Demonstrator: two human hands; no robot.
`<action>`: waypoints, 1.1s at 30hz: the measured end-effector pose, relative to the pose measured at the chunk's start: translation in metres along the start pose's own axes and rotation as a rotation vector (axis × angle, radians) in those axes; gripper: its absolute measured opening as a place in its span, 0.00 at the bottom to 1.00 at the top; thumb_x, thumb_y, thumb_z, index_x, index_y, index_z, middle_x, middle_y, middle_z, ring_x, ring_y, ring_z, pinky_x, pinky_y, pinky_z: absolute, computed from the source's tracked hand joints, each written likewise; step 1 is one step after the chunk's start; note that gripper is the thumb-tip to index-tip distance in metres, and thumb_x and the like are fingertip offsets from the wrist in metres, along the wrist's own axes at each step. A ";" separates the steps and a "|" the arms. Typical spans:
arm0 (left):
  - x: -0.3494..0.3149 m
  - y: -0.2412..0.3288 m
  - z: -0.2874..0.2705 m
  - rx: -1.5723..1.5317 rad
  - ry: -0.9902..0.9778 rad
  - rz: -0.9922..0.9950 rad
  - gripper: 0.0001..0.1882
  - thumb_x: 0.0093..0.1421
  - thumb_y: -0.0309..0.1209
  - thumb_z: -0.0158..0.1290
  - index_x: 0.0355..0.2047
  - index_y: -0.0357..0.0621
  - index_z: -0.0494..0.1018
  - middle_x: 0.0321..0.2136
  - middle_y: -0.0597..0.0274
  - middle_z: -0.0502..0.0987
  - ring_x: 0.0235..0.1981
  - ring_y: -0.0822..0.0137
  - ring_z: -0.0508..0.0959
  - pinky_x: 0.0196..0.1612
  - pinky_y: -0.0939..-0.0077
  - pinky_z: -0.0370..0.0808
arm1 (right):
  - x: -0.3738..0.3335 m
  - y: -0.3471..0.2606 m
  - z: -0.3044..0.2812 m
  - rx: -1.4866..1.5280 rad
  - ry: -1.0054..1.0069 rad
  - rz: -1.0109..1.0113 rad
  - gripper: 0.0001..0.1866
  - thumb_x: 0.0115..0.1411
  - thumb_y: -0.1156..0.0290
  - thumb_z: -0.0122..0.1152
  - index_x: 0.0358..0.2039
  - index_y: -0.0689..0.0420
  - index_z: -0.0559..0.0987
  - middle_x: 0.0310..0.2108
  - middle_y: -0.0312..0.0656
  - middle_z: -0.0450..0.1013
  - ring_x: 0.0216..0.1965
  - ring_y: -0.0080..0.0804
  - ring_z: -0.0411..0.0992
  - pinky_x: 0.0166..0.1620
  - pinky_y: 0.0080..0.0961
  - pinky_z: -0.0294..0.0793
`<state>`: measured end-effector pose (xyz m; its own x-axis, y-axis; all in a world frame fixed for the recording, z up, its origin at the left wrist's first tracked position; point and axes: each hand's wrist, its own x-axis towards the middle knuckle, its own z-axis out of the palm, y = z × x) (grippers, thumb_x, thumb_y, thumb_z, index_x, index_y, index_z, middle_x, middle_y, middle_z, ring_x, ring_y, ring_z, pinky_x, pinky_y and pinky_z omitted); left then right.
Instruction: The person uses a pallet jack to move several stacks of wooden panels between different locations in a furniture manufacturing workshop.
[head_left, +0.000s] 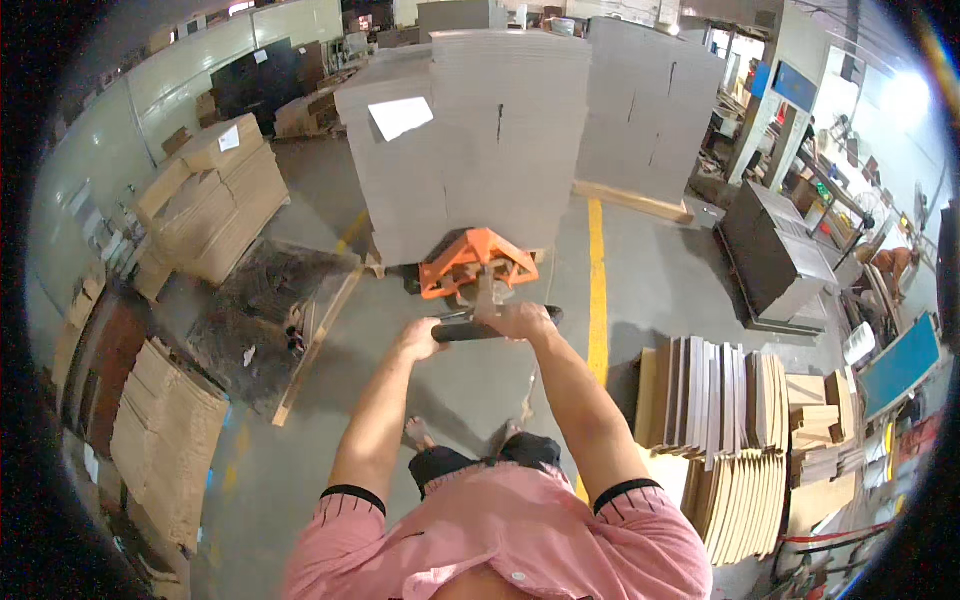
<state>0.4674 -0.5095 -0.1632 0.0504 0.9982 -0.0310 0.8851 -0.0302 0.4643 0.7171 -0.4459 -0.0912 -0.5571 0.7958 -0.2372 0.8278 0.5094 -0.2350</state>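
Observation:
Both my arms reach forward to the black handle of an orange pallet jack. My left hand is wrapped round the handle's left end. Toward its right end, my right hand closes over the bar. The jack's orange frame stands right up against a tall stack of grey boards, and its forks are hidden beneath the load. A white sheet of paper is stuck to the stack's near face, on the left.
Another tall grey stack stands on a wooden pallet at the right. A yellow floor line runs alongside. Brown board stacks and a dark pallet lie left. Upright panels and a low grey stack are right; a person bends there.

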 end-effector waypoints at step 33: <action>-0.186 0.204 0.036 -0.057 -0.036 -0.050 0.13 0.42 0.37 0.67 0.29 0.51 0.80 0.29 0.58 0.79 0.38 0.52 0.79 0.49 0.56 0.68 | -0.218 0.070 -0.018 0.079 -0.313 0.026 0.46 0.58 0.24 0.38 0.30 0.58 0.85 0.30 0.54 0.79 0.39 0.52 0.78 0.41 0.44 0.77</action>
<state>0.6555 -0.7034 -0.0944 0.0237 0.9960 -0.0867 0.8590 0.0240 0.5114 0.8975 -0.5779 -0.0385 -0.5391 0.6627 -0.5199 0.8413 0.4534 -0.2944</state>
